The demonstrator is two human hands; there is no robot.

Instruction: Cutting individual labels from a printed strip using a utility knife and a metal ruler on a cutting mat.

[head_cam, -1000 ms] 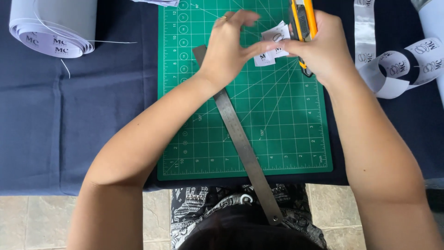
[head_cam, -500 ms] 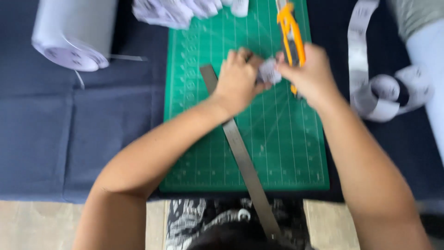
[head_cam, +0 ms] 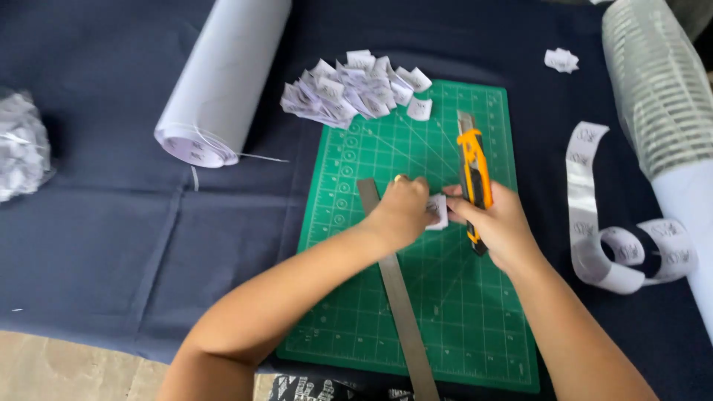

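Fingers of my left hand (head_cam: 401,212) pinched small paper tags (head_cam: 438,212) over the green mat (head_cam: 445,312). My right hand (head_cam: 497,226) was closed round the yellow knife (head_cam: 474,174), also touching the tags.

A dark blue cloth (head_cam: 111,245) covers the worktop. A white paper roll (head_cam: 223,82) lies upper left, a pile of cut labels (head_cam: 349,93) beside it, and a curled label strip (head_cam: 594,223) lies right.

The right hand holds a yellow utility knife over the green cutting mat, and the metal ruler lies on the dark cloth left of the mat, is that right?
Not quite. The head view shows the metal ruler lying on the green cutting mat itself, under the left hand. The right hand does hold the yellow utility knife over the mat.
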